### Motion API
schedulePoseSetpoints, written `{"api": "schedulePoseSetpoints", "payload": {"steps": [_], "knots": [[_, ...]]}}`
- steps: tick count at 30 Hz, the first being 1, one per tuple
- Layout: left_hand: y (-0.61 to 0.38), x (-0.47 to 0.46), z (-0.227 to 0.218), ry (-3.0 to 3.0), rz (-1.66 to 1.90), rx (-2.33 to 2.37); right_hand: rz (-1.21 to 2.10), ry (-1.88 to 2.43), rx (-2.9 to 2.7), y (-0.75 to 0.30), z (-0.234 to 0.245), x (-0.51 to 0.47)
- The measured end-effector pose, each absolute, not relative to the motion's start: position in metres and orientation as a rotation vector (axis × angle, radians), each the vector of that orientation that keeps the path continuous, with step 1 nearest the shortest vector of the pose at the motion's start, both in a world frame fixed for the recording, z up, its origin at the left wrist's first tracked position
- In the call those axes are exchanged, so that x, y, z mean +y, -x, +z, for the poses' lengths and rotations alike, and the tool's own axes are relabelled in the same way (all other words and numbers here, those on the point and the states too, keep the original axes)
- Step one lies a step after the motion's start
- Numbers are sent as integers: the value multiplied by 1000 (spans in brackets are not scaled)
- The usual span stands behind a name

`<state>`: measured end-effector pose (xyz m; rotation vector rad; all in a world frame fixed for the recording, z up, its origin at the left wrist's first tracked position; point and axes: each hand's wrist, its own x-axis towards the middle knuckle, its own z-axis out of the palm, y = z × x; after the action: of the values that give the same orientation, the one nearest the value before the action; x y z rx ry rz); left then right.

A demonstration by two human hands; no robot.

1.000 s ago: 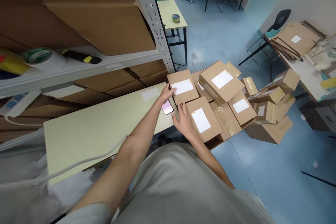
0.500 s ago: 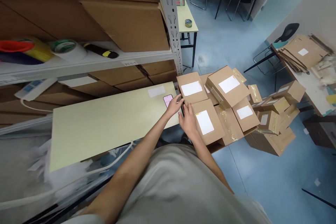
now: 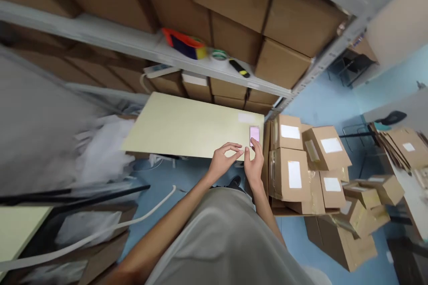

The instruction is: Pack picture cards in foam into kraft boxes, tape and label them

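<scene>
My left hand [image 3: 223, 159] hovers at the front edge of the pale yellow tabletop [image 3: 187, 124], open, fingers stretched toward the right and holding nothing. Close beside it, my right hand [image 3: 254, 164] is open too, thumb and fingers apart. A phone [image 3: 254, 132] with a pink lit screen lies near the tabletop's right end, and my right fingertips overlap its lower part. Whether they touch it I cannot tell. To the right of my right hand, taped cardboard boxes [image 3: 290, 164] with white labels sit in a large open carton [image 3: 266, 160].
A metal shelf [image 3: 187, 60] behind the tabletop carries cartons, a roll of tape [image 3: 219, 55] and a black-and-yellow tool [image 3: 239, 67]. More small boxes [image 3: 364, 193] are piled at the right. A white hose [image 3: 147, 216] crosses at the lower left, near white plastic film [image 3: 105, 147].
The view has swung left. Both hands have come away from the boxes' edge and are now over the tabletop's front edge by the phone. The boxes and phone appear unmoved.
</scene>
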<state>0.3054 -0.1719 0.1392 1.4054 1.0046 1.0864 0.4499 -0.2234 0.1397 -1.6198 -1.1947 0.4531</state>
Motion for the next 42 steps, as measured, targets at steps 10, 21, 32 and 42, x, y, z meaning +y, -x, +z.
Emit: {"api": "schedulePoseSetpoints", "payload": {"steps": [10, 21, 32, 42], "knots": [[-56, -233, 144, -1116, 1461, 1334, 888, 1246, -1631, -199, 146, -199], [147, -333, 132, -511, 1924, 1845, 1406, 743, -2118, 41, 130, -217], [274, -379, 131, 68, 2128, 2065, 1873, 408, -2321, 232, 132, -220], [342, -411, 117, 530, 2210, 2109, 2174, 278, -2465, 391, 80, -240]]}}
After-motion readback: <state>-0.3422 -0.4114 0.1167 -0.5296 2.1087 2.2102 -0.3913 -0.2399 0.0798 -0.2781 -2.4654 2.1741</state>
